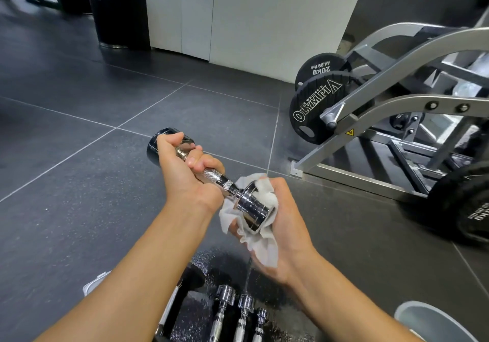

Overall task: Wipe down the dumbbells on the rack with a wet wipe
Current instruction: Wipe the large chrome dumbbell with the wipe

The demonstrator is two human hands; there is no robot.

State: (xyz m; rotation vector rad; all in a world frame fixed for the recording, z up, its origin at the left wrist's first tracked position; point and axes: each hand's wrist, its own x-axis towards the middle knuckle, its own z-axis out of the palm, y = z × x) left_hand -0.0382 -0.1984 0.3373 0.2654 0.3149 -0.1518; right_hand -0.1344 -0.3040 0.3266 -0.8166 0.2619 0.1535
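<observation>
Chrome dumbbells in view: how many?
4. One dumbbell gripped by the left hand, its near head wrapped in the wet wipe in the right hand; three dumbbells side by side at the bottom edge. More may be hidden.

A dark grey tiled floor [79, 90] was crossed by pale grout lines. A white panelled cabinet [251, 19] was seen before a dark grey wall [410, 3], and a grey steel machine frame [447, 105] was placed nearby.
</observation>
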